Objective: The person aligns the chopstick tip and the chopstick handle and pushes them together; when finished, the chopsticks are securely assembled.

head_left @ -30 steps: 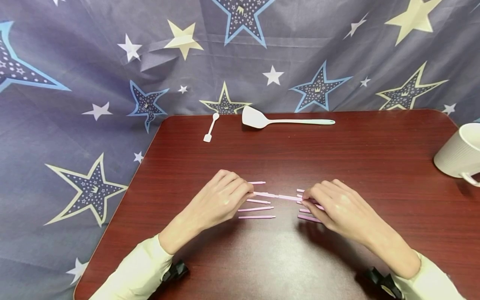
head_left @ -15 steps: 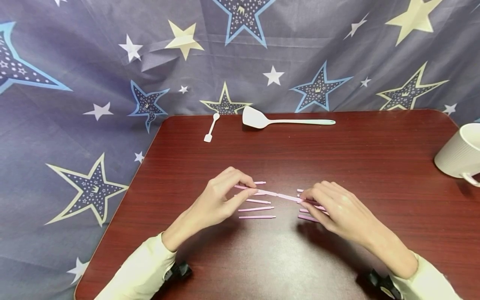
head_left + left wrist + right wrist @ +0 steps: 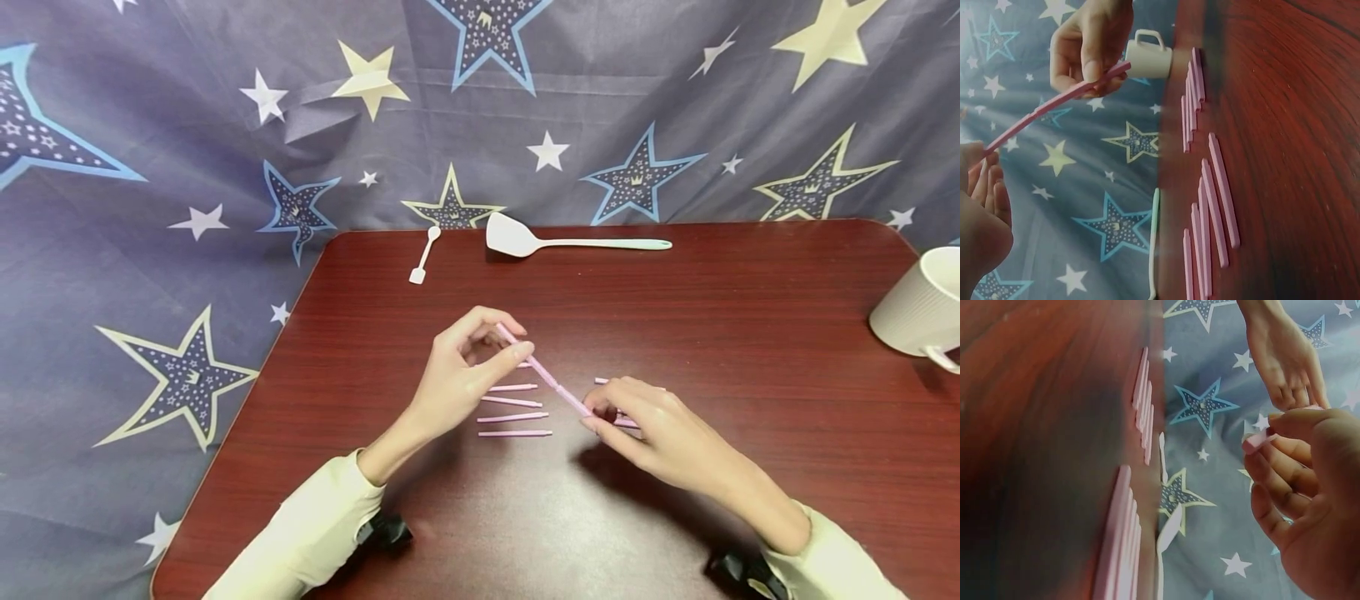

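My left hand (image 3: pixel 468 371) pinches one end of a slim pink stick (image 3: pixel 542 371) between thumb and fingers. My right hand (image 3: pixel 660 429) pinches the other end. It looks like two pink pieces meeting end to end, with a small step at the joint (image 3: pixel 1035 114). The stick is raised off the table, tilted with its left end farther back. Below the left hand lie several loose pink sticks (image 3: pixel 513 417) with narrower tips. Another group of pink sticks (image 3: pixel 1194 94) lies under the right hand, mostly hidden in the head view.
On the brown table (image 3: pixel 750 333), a white spatula (image 3: pixel 512 236) with a pale green handle end lies at the back edge. Left of it is a small white double-ended scoop (image 3: pixel 424 256). A white ribbed mug (image 3: pixel 918 304) stands at the right. A star-patterned cloth (image 3: pixel 225 150) hangs behind.
The left hand has risen and moved back and right, turning its palm side into view. The held stick has come up and tilted steeper. My right hand has shifted slightly left and nearer.
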`<state>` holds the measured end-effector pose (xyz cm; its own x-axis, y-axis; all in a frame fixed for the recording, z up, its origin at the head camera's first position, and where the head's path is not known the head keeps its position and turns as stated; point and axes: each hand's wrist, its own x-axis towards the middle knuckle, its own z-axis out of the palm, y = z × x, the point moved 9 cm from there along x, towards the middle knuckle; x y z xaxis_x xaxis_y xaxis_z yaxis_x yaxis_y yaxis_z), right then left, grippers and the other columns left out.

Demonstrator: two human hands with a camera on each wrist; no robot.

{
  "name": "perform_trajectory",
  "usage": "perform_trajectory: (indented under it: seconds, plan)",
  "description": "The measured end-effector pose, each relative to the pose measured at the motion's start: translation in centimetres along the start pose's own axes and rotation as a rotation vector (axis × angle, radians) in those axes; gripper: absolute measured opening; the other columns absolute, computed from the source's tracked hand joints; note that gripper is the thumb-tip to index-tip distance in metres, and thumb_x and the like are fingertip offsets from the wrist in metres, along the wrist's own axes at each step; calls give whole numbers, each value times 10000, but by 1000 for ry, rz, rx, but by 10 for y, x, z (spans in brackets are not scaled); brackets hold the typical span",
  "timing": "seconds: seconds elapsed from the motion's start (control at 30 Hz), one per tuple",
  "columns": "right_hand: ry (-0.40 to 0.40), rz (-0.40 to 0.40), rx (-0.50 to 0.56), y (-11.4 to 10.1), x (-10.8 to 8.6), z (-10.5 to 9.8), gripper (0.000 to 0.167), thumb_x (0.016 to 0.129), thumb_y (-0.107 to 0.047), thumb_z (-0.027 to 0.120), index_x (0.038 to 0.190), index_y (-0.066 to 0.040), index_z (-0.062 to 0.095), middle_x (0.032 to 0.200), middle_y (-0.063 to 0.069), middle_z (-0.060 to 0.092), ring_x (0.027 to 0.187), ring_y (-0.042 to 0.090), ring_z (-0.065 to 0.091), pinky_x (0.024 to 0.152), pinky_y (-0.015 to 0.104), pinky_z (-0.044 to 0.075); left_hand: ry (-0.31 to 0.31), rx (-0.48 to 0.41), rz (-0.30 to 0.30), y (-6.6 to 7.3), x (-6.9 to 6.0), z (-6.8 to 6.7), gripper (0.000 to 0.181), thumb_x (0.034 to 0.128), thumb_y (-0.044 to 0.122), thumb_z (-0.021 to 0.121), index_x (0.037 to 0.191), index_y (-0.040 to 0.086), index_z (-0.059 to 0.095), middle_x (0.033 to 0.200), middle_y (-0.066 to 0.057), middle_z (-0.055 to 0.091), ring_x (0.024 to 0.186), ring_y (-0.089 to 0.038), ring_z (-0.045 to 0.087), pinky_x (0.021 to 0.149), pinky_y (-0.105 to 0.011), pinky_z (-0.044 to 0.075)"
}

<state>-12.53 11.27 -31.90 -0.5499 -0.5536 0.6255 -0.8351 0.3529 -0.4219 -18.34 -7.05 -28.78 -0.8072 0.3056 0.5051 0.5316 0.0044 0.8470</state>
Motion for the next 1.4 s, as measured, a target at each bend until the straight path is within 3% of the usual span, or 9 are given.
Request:
perform_trajectory:
  seconds: [0.1, 0.23, 0.37, 0.63, 0.87, 1.07, 1.27, 1.4]
  plan:
    - [-4, 18, 78, 2, 0, 6, 26, 1021, -179, 673, 1032, -160, 659, 902, -114, 641, 784, 44, 613, 679, 212, 511, 15, -45, -13, -4, 4, 5, 108, 924, -31, 722, 1018, -19, 671, 891, -72, 714, 773, -165, 663, 726, -262, 526]
    - [-6, 63, 158, 5, -1, 11, 219, 897, 6, 743, 1021, -159, 671, 887, -116, 649, 782, 49, 620, 685, 226, 520, 23, -68, -2, -5, 9, 11, 81, 932, -40, 710, 1010, -42, 688, 905, -92, 719, 768, -217, 661, 721, -278, 557]
    - [-7, 122, 237, 8, -1, 16, 274, 865, 71, 756, 999, -153, 676, 847, -111, 645, 766, 64, 625, 705, 214, 519, 28, -57, 1, -7, 14, 14, 72, 939, -19, 714, 1009, -36, 709, 890, -84, 720, 767, -194, 644, 704, -262, 541]
    - [-26, 261, 377, 14, -2, 26, 212, 922, 48, 728, 982, -150, 682, 790, -96, 659, 712, 102, 638, 699, 244, 523, 69, 18, -35, -14, 18, 17, 75, 947, 90, 745, 980, 24, 738, 832, -15, 713, 740, -157, 629, 670, -265, 512]
    - [-24, 368, 483, 19, -4, 36, 139, 959, 21, 700, 966, -118, 684, 775, -70, 678, 681, 201, 656, 680, 269, 523, 91, 66, -39, -16, 21, 18, 94, 949, 135, 754, 956, 42, 739, 791, -29, 696, 697, -145, 609, 638, -258, 498]
    - [2, 376, 512, 19, -5, 38, 146, 961, 26, 694, 983, -118, 687, 775, -53, 685, 673, 208, 650, 676, 270, 515, 89, 62, -49, -19, 23, 20, 94, 952, 135, 752, 957, 41, 739, 761, -10, 674, 660, -134, 573, 619, -246, 463]
    - [17, 372, 520, 19, -6, 40, 143, 960, 40, 686, 993, -99, 686, 770, -47, 685, 673, 206, 649, 684, 275, 514, 83, 62, -50, -20, 24, 21, 96, 957, 136, 745, 953, 41, 734, 751, -127, 663, 628, -141, 549, 595, -254, 443]
    - [24, 394, 525, 20, -7, 41, 96, 968, 20, 684, 994, -73, 683, 767, -48, 686, 680, 214, 653, 681, 276, 510, 83, 64, -47, -20, 24, 22, 98, 960, 140, 742, 948, 43, 731, 742, -109, 658, 622, -141, 542, 584, -269, 436]
